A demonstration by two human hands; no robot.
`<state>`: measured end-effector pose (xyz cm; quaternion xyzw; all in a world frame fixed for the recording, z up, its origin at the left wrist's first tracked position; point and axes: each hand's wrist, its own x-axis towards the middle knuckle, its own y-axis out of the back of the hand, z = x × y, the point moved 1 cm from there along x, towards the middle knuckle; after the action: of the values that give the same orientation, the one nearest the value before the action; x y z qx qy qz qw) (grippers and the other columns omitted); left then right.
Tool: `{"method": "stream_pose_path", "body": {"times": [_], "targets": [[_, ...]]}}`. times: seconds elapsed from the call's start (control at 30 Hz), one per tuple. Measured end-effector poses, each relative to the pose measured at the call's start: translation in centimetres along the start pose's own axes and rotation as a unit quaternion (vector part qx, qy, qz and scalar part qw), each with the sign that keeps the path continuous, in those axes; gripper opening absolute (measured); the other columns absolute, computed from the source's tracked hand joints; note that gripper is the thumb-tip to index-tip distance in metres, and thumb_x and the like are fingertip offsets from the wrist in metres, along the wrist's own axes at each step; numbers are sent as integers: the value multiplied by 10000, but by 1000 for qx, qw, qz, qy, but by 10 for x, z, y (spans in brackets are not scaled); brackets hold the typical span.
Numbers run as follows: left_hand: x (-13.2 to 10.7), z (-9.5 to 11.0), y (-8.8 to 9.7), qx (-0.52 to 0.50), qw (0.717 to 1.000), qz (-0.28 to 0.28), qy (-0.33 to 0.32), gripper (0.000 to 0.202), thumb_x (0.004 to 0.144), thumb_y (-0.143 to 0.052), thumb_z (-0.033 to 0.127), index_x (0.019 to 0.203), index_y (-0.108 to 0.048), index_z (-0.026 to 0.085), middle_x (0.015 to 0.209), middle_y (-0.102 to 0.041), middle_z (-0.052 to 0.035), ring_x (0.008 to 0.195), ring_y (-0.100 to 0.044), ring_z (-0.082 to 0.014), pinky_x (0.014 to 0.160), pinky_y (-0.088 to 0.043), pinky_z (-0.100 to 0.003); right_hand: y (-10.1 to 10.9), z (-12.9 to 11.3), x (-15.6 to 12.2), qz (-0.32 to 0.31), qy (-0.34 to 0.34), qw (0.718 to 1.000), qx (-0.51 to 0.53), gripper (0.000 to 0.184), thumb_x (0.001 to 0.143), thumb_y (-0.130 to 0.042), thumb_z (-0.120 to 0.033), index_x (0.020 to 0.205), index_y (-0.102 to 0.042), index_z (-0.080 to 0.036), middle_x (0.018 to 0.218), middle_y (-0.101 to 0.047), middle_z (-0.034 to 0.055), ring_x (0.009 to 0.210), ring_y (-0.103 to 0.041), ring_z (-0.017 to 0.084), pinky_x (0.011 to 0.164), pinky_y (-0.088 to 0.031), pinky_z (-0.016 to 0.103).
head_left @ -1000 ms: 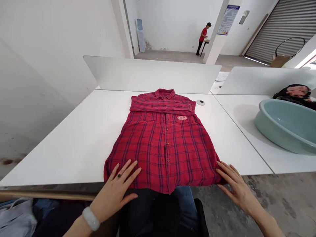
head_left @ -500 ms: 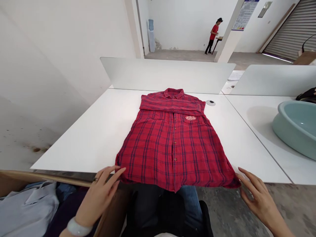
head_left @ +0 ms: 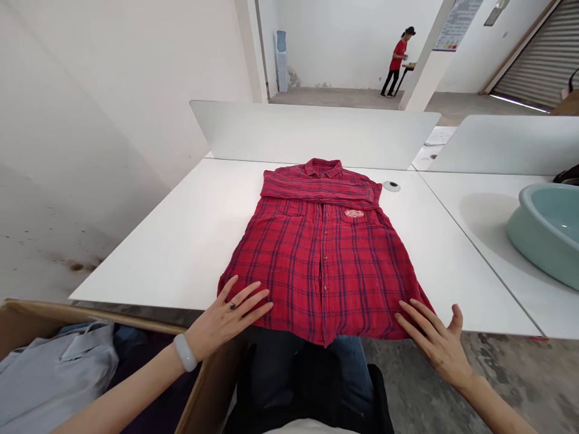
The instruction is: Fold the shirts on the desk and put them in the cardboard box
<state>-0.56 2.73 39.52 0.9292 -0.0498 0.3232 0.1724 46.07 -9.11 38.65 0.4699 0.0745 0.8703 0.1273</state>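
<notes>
Red plaid shirt [head_left: 325, 265] at the near edge of the tabletop [head_left: 136, 283], left hand [head_left: 228, 319] and right hand [head_left: 429, 340] back down on its hem, grips open.

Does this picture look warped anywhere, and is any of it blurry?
Head view: the wide lens seems to flare the red plaid shirt toward the bottom and slants the white table's edges. Most of the view looks fairly sharp; soft light leaves a pale shadow beside the green basin.

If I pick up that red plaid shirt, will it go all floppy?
Very likely floppy: the red plaid shirt sags over the white table edge. Its folded sleeves would probably slip loose. The cloth looks thin, so probably light.
</notes>
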Motion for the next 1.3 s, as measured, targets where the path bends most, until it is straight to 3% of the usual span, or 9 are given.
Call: {"method": "stream_pose_path", "body": {"times": [0.1, 0.23, 0.4, 0.6, 0.8, 1.03, 1.17, 1.3], "targets": [[9, 19, -4, 5, 1000, 0, 9, 586, 853, -470, 84, 1395, -424, 302, 1467, -395, -40, 1384, -269, -276, 1128, -110, -611, 5, -11, 9, 31, 32, 999, 0, 530, 958, -388, -176, 1445, -318, -373, 1258, -620, 13, 1210, -505, 209, 1111, -14, 633], [28, 58, -9, -11, 999, 6, 51, 516, 901, -455, 172, 1402, -415, 287, 1496, -342, -60, 1382, -261, -294, 1093, -197, -612, 12, -31, 26, 3, 50, 999, -4, 488, 917, -416, -113, 1359, -470, -314, 1260, -616, 42, 1157, -528, 228, 1088, -55, 660], [59, 92, -18, -24, 998, 37, 40, 523, 920, -466, 214, 1426, -370, 304, 1531, -273, -47, 1384, -240, -301, 1089, -222, -606, 8, -59, 50, 18, 77, 997, 1, 394, 880, -472, -99, 1212, -587, -275, 1163, -658, 47, 1052, -547, 208, 1094, -134, 614], [69, 97, -33, -22, 995, 90, 42, 573, 904, -481, 122, 1426, -350, 318, 1480, -345, -50, 1373, -261, -270, 1116, -207, -583, 0, -75, 59, 75, 121, 990, 10, 316, 862, -502, -86, 1082, -635, -269, 1023, -685, 24, 965, -533, 174, 1052, -225, 510], [69, 102, -39, -4, 990, 133, 45, 518, 936, -430, 128, 1422, -349, 292, 1361, -436, -49, 1325, -301, -239, 1127, -112, -636, -4, -80, 66, 76, 151, 985, 15, 229, 874, -508, -94, 1016, -637, -218, 1008, -671, 52, 944, -513, 179, 972, -286, 446], [73, 100, -48, -27, 994, 98, 35, 562, 935, -389, 97, 1443, -277, 312, 1302, -450, -55, 1275, -351, -244, 1084, -226, -653, -10, -86, 79, 37, 123, 992, -13, 246, 890, -449, -106, 1020, -637, -196, 1067, -641, 92, 942, -502, 209, 945, -316, 457], [73, 98, -47, -38, 995, 86, 32, 576, 936, -379, 98, 1453, -249, 316, 1321, -437, -54, 1259, -355, -229, 1094, -244, -615, -4, -81, 80, 31, 171, 985, 2, 258, 892, -438, -104, 1019, -645, -188, 1041, -642, 86, 936, -499, 204, 952, -350, 426], [73, 98, -33, -46, 996, 64, 37, 579, 935, -387, 116, 1468, -234, 283, 1340, -441, -76, 1255, -369, -245, 1086, -243, -614, 4, -76, 76, 33, 208, 977, 32, 276, 884, -461, -120, 1072, -652, -186, 1076, -641, 94, 963, -506, 211, 918, -392, 391]]}}
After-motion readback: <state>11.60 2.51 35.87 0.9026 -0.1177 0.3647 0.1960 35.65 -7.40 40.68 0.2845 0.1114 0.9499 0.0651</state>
